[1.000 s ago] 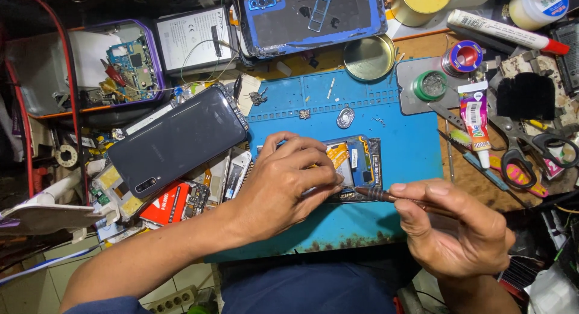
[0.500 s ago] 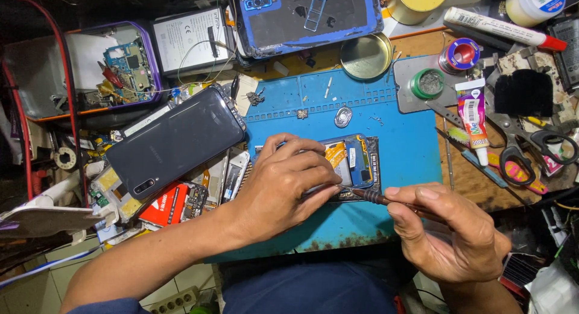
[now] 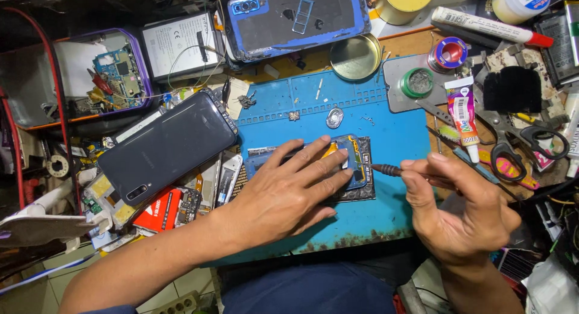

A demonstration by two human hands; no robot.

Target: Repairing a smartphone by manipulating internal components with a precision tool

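Blue mat (image 3: 386, 211), left hand (image 3: 289, 196) pressing phone (image 3: 356, 160) (opened), right hand (image 3: 461, 214) holding screwdriver (image 3: 386, 169)

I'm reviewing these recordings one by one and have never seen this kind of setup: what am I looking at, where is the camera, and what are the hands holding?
There is no machine here: a person works with two bare hands, filmed by one camera worn on the head and looking down. The left hand lies flat on an opened phone, pressing it onto a blue work mat. The right hand holds a thin screwdriver, its tip at the phone's right edge. Around them lie a dark phone back, another phone shell, a round tin lid, a glue tube and scissors.
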